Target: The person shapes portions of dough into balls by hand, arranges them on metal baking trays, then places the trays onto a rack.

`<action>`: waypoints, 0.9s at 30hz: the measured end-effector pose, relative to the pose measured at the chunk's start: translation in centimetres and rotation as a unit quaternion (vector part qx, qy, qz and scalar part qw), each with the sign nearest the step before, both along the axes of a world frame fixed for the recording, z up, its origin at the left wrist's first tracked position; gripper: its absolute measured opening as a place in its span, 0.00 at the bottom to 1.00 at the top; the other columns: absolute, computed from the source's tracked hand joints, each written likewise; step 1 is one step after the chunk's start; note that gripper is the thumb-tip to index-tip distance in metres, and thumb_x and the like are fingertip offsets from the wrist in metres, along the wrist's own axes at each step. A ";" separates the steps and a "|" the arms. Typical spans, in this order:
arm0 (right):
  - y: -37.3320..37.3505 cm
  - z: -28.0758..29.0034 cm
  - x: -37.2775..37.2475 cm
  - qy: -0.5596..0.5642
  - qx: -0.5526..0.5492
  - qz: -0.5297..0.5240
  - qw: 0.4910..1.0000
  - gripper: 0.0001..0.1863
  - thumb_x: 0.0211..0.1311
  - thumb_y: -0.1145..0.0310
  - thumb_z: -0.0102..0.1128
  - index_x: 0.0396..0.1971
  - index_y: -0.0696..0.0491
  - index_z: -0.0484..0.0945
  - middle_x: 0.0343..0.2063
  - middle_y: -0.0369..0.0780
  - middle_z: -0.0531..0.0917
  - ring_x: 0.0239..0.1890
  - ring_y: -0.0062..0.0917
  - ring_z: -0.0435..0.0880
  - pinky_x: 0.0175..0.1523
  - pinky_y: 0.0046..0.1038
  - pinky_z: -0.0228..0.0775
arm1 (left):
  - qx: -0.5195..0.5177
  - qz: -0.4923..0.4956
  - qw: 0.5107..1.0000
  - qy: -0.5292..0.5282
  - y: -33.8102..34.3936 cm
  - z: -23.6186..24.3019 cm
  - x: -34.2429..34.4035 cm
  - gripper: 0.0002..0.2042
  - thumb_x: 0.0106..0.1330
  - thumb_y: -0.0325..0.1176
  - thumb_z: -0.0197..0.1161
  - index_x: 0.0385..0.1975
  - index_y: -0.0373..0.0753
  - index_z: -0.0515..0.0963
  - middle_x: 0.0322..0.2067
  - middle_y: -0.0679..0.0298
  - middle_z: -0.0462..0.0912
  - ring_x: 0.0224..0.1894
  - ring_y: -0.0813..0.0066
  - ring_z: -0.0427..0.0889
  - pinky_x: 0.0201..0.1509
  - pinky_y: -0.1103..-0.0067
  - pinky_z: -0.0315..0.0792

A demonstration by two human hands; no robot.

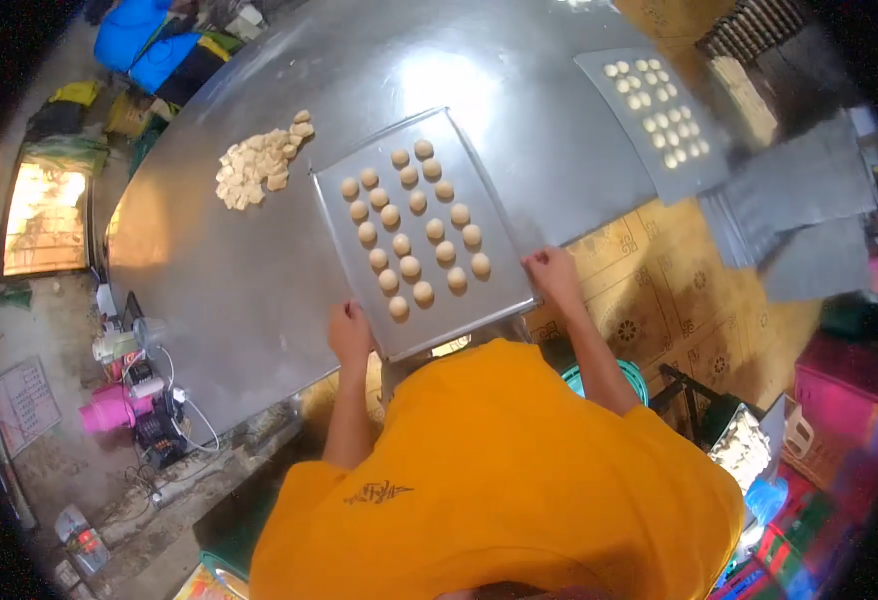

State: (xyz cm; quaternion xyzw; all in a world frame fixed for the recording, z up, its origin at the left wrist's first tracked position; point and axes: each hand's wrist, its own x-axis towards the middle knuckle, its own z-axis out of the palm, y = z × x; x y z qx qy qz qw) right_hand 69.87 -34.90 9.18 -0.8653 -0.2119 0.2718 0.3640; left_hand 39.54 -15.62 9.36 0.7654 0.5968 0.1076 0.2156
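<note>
In front of me a flat metal baking tray (484, 318) carries rows of round, pale-brown dough balls (402, 243). It lies tilted on the metal table, its near end reaching past the table's edge. My left hand (349, 331) is closed at the tray's left side, close to the near corner. At the opposite side, my right hand (553, 277) has its fingers curled against the rim. The undersides of both grips are hidden. Left of the tray, a pile of cut dough pieces (255, 166) rests on the tabletop.
The metal table (224, 300) stretches ahead and left. A second tray (642, 118) with paler dough balls sits at its far right, near stacked metal sheets (799, 200). Small appliances and cords (159, 420) line the left side. Coloured crates (834, 390) stand at the right.
</note>
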 end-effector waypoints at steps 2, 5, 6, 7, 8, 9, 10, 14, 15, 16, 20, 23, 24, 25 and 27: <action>0.2 -0.1 1.1 -0.019 0.023 -0.003 1.000 0.13 0.54 0.61 0.60 0.26 0.58 0.80 0.21 0.47 0.81 0.24 0.37 0.79 0.33 0.34 0.70 | -0.031 0.021 0.999 0.024 0.8 -0.8 1.3 0.14 0.66 0.38 0.49 0.36 0.34 0.76 0.32 0.50 0.79 0.34 0.51 0.77 0.40 0.64 0.69; 0.8 1.1 1.6 -0.060 0.019 0.004 0.998 0.13 0.59 0.62 0.53 0.28 0.57 0.79 0.23 0.47 0.81 0.27 0.36 0.80 0.35 0.36 0.70 | -0.099 0.098 0.977 -0.161 1.3 -1.4 2.7 0.16 0.68 0.38 0.46 0.34 0.31 0.76 0.31 0.49 0.79 0.33 0.55 0.77 0.39 0.67 0.68; 0.7 1.4 2.2 -0.091 0.067 -0.024 0.993 0.13 0.61 0.64 0.51 0.29 0.58 0.78 0.24 0.48 0.80 0.28 0.39 0.79 0.36 0.37 0.69 | -0.057 0.072 0.971 -0.221 0.4 -0.1 4.2 0.16 0.68 0.38 0.46 0.35 0.30 0.75 0.31 0.50 0.79 0.33 0.58 0.76 0.39 0.67 0.68; 0.7 1.7 2.8 -0.123 0.117 -0.045 0.985 0.12 0.62 0.65 0.48 0.31 0.58 0.77 0.26 0.49 0.79 0.30 0.41 0.78 0.37 0.37 0.69 | -0.014 0.052 0.958 -0.281 -0.6 1.6 5.5 0.16 0.68 0.37 0.45 0.35 0.30 0.75 0.31 0.50 0.79 0.34 0.61 0.76 0.40 0.68 0.67; 0.2 0.7 4.3 -0.127 0.116 -0.052 0.984 0.12 0.62 0.65 0.48 0.31 0.58 0.77 0.26 0.49 0.79 0.30 0.41 0.78 0.37 0.37 0.69 | -0.016 0.045 0.958 -0.284 -0.8 2.3 6.9 0.16 0.68 0.37 0.45 0.35 0.30 0.75 0.31 0.50 0.79 0.34 0.61 0.76 0.40 0.68 0.67; -0.7 -1.3 6.6 -0.185 0.098 -0.040 0.977 0.12 0.63 0.66 0.47 0.32 0.57 0.77 0.28 0.50 0.79 0.31 0.42 0.77 0.38 0.38 0.69 | -0.052 0.018 0.959 -0.277 -0.6 2.8 8.6 0.16 0.68 0.37 0.45 0.36 0.30 0.75 0.32 0.51 0.79 0.35 0.63 0.76 0.41 0.69 0.68; -1.6 -2.5 8.8 -0.242 0.078 -0.022 0.967 0.11 0.64 0.67 0.45 0.33 0.57 0.77 0.29 0.50 0.78 0.33 0.44 0.76 0.39 0.38 0.68 | -0.089 -0.004 0.959 -0.268 -0.6 3.0 10.4 0.16 0.68 0.36 0.45 0.38 0.30 0.76 0.33 0.51 0.79 0.36 0.65 0.76 0.43 0.69 0.68; -2.8 1.0 13.4 -0.367 0.095 -0.093 0.921 0.10 0.63 0.67 0.49 0.32 0.58 0.76 0.29 0.49 0.77 0.33 0.43 0.74 0.41 0.39 0.67 | -0.117 -0.075 0.952 -0.273 -0.4 -1.0 18.5 0.16 0.68 0.38 0.47 0.43 0.31 0.75 0.38 0.49 0.79 0.43 0.59 0.77 0.50 0.69 0.68; -2.8 3.2 13.8 -0.339 0.139 -0.132 0.921 0.09 0.62 0.68 0.50 0.32 0.58 0.76 0.29 0.48 0.77 0.33 0.41 0.74 0.41 0.38 0.66 | -0.136 -0.075 0.950 -0.271 -0.8 -1.4 20.6 0.16 0.68 0.37 0.48 0.41 0.30 0.74 0.37 0.49 0.79 0.43 0.57 0.77 0.50 0.67 0.68; -3.1 4.6 13.6 -0.342 0.141 -0.131 0.920 0.09 0.62 0.68 0.50 0.32 0.58 0.76 0.29 0.48 0.77 0.33 0.41 0.74 0.41 0.38 0.66 | -0.155 -0.077 0.948 -0.268 -1.3 -1.6 22.5 0.16 0.68 0.37 0.48 0.40 0.29 0.74 0.36 0.49 0.79 0.42 0.55 0.78 0.50 0.65 0.68; -6.3 5.2 10.5 -0.355 0.135 -0.142 0.914 0.08 0.61 0.70 0.54 0.30 0.62 0.73 0.26 0.47 0.75 0.28 0.33 0.72 0.36 0.32 0.65 | -0.307 -0.060 0.886 -0.341 -3.2 -2.1 26.0 0.12 0.66 0.35 0.50 0.40 0.33 0.75 0.33 0.58 0.80 0.36 0.68 0.78 0.40 0.74 0.70; -8.5 2.2 6.8 -0.272 0.126 -0.166 0.940 0.10 0.61 0.68 0.55 0.28 0.61 0.73 0.22 0.46 0.75 0.25 0.29 0.73 0.32 0.29 0.65 | -0.453 -0.066 0.789 -0.410 -4.3 1.3 24.6 0.12 0.66 0.35 0.51 0.42 0.35 0.75 0.30 0.63 0.80 0.32 0.77 0.76 0.35 0.80 0.70; -8.2 1.1 5.4 -0.237 0.121 -0.159 0.951 0.10 0.61 0.68 0.55 0.27 0.61 0.73 0.21 0.45 0.75 0.23 0.28 0.73 0.31 0.29 0.65 | -0.462 -0.085 0.764 -0.443 -3.7 1.7 23.3 0.12 0.67 0.36 0.51 0.43 0.36 0.75 0.29 0.63 0.79 0.30 0.80 0.75 0.33 0.81 0.70; -7.6 0.6 3.4 -0.229 0.125 -0.140 0.955 0.10 0.61 0.68 0.55 0.27 0.61 0.73 0.21 0.45 0.75 0.23 0.28 0.73 0.31 0.29 0.65 | -0.454 -0.066 0.768 -0.448 -2.9 0.9 21.2 0.12 0.67 0.36 0.51 0.43 0.36 0.75 0.29 0.63 0.79 0.30 0.80 0.75 0.33 0.81 0.70; -5.7 -0.4 -0.4 -0.140 0.033 -0.147 0.979 0.11 0.62 0.67 0.54 0.27 0.61 0.74 0.17 0.44 0.74 0.20 0.25 0.71 0.30 0.29 0.66 | -0.417 -0.013 0.763 -0.494 -0.6 -0.6 16.4 0.13 0.66 0.31 0.53 0.48 0.35 0.73 0.29 0.65 0.79 0.31 0.80 0.75 0.31 0.83 0.70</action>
